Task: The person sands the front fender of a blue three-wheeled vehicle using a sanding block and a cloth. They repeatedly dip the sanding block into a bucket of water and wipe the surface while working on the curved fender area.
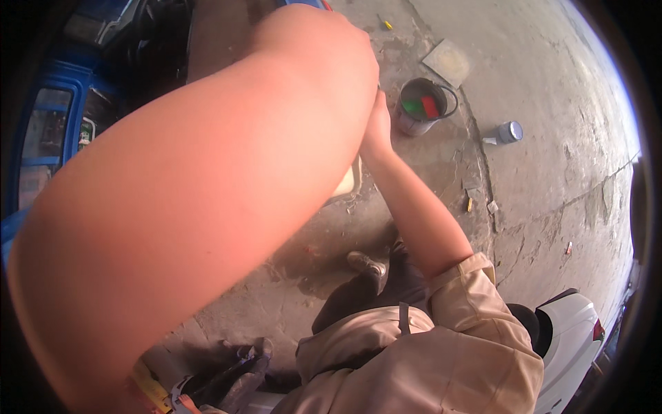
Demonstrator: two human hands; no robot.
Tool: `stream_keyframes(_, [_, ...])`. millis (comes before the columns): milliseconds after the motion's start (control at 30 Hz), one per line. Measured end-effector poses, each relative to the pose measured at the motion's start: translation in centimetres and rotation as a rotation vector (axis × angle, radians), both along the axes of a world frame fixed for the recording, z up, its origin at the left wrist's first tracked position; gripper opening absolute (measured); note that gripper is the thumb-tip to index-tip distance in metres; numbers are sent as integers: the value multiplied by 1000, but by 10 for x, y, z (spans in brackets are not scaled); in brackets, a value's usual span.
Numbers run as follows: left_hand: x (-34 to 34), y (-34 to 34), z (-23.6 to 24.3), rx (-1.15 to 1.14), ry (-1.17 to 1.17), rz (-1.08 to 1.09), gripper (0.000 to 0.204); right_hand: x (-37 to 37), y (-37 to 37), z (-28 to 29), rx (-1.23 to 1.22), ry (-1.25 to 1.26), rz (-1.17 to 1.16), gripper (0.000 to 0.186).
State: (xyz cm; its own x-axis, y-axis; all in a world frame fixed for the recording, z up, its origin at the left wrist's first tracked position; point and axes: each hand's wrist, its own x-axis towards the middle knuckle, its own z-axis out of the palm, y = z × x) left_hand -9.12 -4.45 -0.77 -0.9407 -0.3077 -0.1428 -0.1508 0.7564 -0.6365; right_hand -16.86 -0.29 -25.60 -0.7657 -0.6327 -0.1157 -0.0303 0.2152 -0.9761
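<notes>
My left arm is raised close in front and fills much of the view. My left hand (321,34) is at the top middle, its back toward me and its fingers out of sight. Just below and right of it is my right hand (378,127), partly covered by the left one, so its fingers are hidden. What either hand touches or holds cannot be made out. A small blue and red bit (318,3) shows past the left hand at the upper edge. Under the forearms a cream-coloured rim (354,178) peeks out.
A dark bucket (407,124) with green and red things inside stands right of my hands. Beyond it are a square slab (447,63) and a blue-grey can (509,132) on cracked concrete. Blue vehicle bodywork (76,83) stands at left, a white car (572,338) at lower right.
</notes>
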Motion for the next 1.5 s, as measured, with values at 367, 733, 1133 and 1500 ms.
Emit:
stream_keyframes(367, [5, 3, -4, -9, 17, -18, 33, 3, 1, -34, -172, -18, -106, 75])
stream_keyframes(733, [11, 5, -7, 6, 45, -20, 31, 5, 3, -53, -236, 21, -68, 76])
stream_keyframes(1133, [16, 6, -5, 9, 65, -34, 29, 1, 1, 5, 44, -93, -18, 83])
stream_keyframes(1500, [23, 5, -6, 39, 84, -42, 27, 4, 38, -23, 57, -150, 139, 73])
